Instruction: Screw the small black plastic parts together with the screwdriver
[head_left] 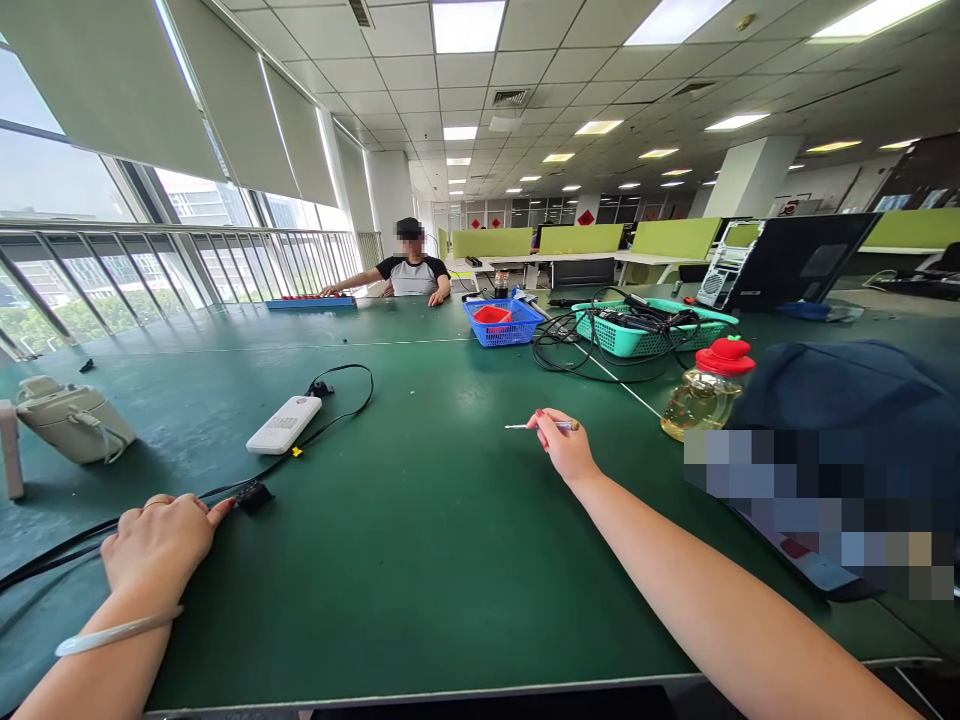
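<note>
My right hand (564, 447) reaches out over the green table (420, 540) and pinches a thin pen-like stick (525, 427) that points to the left. My left hand (159, 537) rests near the table's front left, fingers curled, fingertips touching a black cable (67, 545) beside a small black plug (253, 495). A white power bank (284, 424) lies on the table beyond the left hand, joined to the cable.
A bottle with a red cap (705, 395) stands to the right, beside a dark blue cap (847, 400) on a nearby person. A blue basket (501, 324) and a teal basket of cables (645, 328) sit farther back. Another person (409, 270) sits at the far end. A beige bag (71, 420) lies left.
</note>
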